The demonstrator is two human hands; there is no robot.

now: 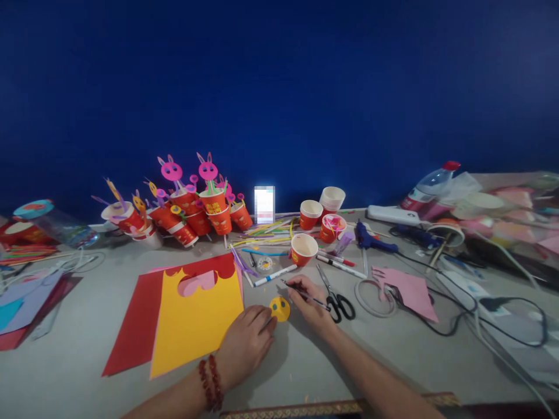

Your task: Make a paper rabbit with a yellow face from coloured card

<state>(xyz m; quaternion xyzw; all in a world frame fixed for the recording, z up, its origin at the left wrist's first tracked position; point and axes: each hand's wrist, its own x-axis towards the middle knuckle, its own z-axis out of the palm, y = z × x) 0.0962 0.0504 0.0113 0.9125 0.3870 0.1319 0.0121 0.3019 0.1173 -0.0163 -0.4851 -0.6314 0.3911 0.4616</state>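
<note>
A small yellow paper circle (pixel 279 309) with two dark eye spots lies flat on the table between my hands. My left hand (pixel 250 337), fingers together and slightly bent, presses its left edge down. In my right hand (pixel 311 299) is a slim pen (pixel 305 294), pinched with its tip pointing up and left, just above the circle and apart from it. Black-handled scissors (pixel 336 299) lie right beside the right hand. Left of the left hand are a yellow paper sheet (pixel 192 326) with rounded cutouts and a red sheet (pixel 131 326) under it.
Red paper cups with pink rabbit figures (pixel 208 170) stand at the back left. A cup (pixel 304 250), a white marker (pixel 275 276) and pipe cleaners (pixel 266 238) lie ahead. To the right are a blue glue gun (pixel 375 240), pink paper (pixel 410 291), cables and a bottle (pixel 430 186).
</note>
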